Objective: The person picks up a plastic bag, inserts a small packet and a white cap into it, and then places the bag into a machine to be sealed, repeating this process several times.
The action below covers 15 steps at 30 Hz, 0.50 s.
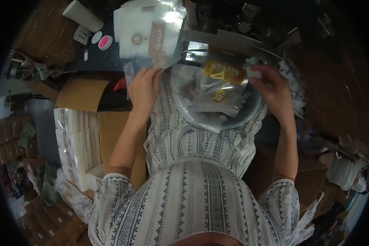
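Observation:
My left hand (144, 88) is closed, its fingertips pinched at the lower edge of a stack of clear printed bags (151, 30). My right hand (273, 87) pinches a small white piece (254, 73) beside a clear bag with a yellow printed band (221, 88). That bag lies over a round basin (187, 117) lined with clear plastic on my lap. Beyond the basin is a metal machine edge (242, 39).
An open carton (82, 92) stands at the left, above rows of white packs (71, 141). A pink round tin (105, 42) and a white cup (82, 15) are at the upper left. White rolled pieces (293, 82) are piled at the right.

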Tool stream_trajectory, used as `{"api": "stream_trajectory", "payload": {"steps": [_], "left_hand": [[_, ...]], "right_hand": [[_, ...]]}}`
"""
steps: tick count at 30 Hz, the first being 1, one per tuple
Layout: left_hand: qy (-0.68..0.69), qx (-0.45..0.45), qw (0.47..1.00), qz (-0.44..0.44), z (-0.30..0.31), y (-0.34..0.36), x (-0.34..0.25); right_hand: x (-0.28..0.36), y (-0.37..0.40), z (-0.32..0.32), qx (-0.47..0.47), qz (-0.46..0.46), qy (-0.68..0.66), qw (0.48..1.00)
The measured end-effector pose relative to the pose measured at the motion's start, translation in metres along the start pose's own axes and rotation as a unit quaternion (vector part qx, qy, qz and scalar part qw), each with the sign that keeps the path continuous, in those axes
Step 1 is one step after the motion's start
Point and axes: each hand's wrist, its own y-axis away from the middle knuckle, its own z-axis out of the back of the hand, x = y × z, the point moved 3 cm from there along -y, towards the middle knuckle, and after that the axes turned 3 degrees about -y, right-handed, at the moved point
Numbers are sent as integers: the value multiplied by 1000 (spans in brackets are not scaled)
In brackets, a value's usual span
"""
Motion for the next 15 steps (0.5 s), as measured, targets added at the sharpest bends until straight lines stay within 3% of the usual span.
{"api": "stream_trajectory", "payload": {"steps": [4,11,15], "left_hand": [[53,-62,997,2,17,1,-10],[136,-24,990,20,24,9,-19],[182,2,983,-25,26,11,-35]], "right_hand": [[22,-9,-40,70,50,-19,996],[33,-13,-54,71,144,58,985],[37,-12,-51,83,176,142,970]]}}
